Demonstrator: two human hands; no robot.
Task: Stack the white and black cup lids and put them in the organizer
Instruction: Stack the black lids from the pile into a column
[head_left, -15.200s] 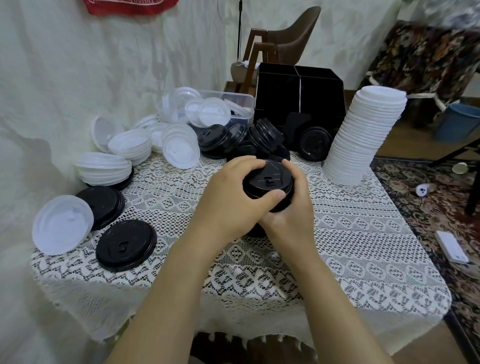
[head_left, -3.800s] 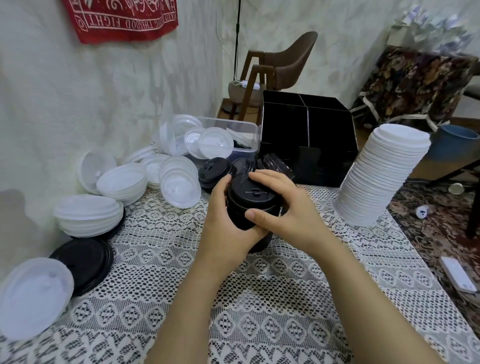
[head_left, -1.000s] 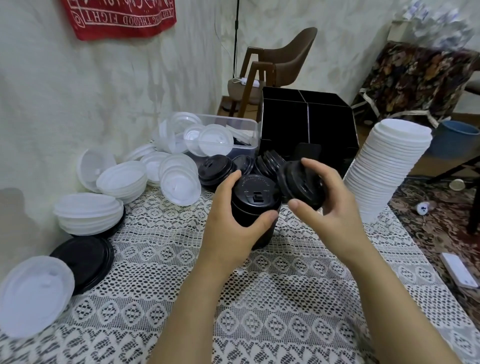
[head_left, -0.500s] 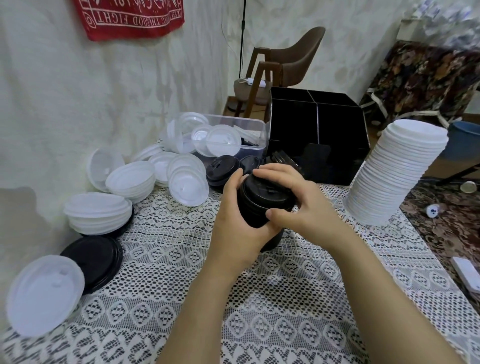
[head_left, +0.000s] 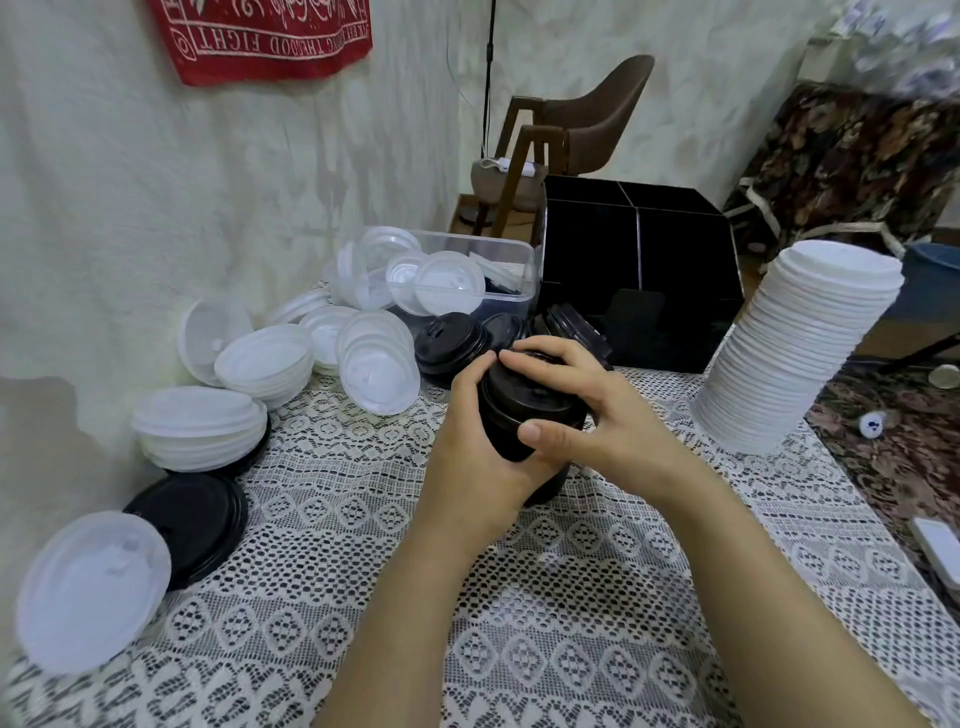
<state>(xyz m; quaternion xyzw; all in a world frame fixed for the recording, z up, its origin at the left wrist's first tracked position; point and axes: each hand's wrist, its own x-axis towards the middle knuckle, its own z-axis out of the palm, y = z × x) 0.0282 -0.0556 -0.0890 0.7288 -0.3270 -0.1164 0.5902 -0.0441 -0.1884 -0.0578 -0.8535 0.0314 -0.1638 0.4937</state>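
Observation:
A stack of black lids (head_left: 511, 410) stands at the middle of the lace-covered table (head_left: 571, 597). My left hand (head_left: 478, 457) grips its left side. My right hand (head_left: 597, 415) curls over its top, thumb on the front rim. The black organizer (head_left: 639, 260) with its divided compartments stands behind. A tall leaning stack of white lids (head_left: 795, 353) is at the right. Loose black lids (head_left: 449, 340) lie just behind my hands. Piles of white lids (head_left: 260, 358) and a flat black lid (head_left: 195, 519) lie at the left.
A clear plastic bin (head_left: 467, 270) holding white lids stands beside the organizer. One big white lid (head_left: 91, 587) lies at the table's near left edge. A wall runs along the left. A brown chair (head_left: 587, 119) and a patterned rug (head_left: 893, 441) are beyond the table.
One second ago my right hand held a single black lid apart from the stack. It has come down onto the stack's top and stays pressed there.

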